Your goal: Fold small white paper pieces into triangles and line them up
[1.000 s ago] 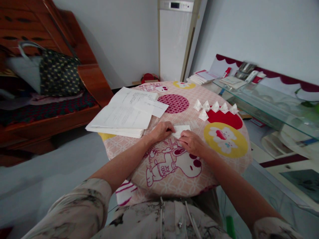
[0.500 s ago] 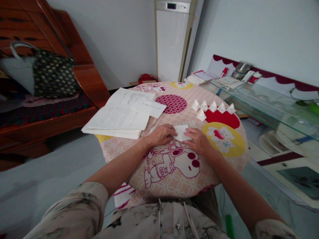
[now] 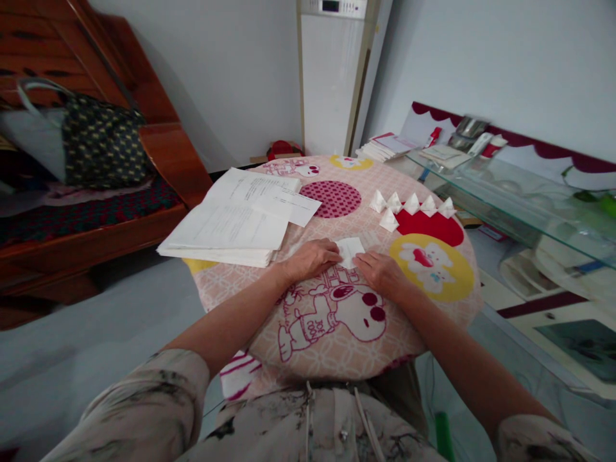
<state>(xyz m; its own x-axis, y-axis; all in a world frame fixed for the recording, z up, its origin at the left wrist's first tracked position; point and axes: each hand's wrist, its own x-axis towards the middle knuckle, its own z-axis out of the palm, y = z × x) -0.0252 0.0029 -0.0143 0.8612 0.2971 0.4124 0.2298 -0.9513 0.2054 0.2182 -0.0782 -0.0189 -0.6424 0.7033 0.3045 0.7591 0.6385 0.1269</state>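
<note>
A small folded square of white paper [image 3: 351, 248] lies on the cloth-covered round table [image 3: 308, 359] between my two hands. My left hand [image 3: 315, 258] rests at its left edge, fingers curled together and pinching it. From the right, my right hand [image 3: 382, 273] presses closed fingers on its lower right corner. Part of the paper is hidden beneath the fingertips. Beyond it, several folded white paper pieces with pointed tops [image 3: 412, 204] stand in a row, one of them [image 3: 389, 220] in front of the others.
A thick stack of printed sheets [image 3: 226, 221] lies on the table's left side, with a loose slip on top. At the right stands a glass shelf [image 3: 510, 192] carrying small items. A wooden bench [image 3: 166, 160] with a patterned bag [image 3: 103, 141] is at the left.
My right hand has moved slightly down and left along the paper, its fingers now closer together. The paper has turned slightly. My left hand has stayed nearly in place.
</note>
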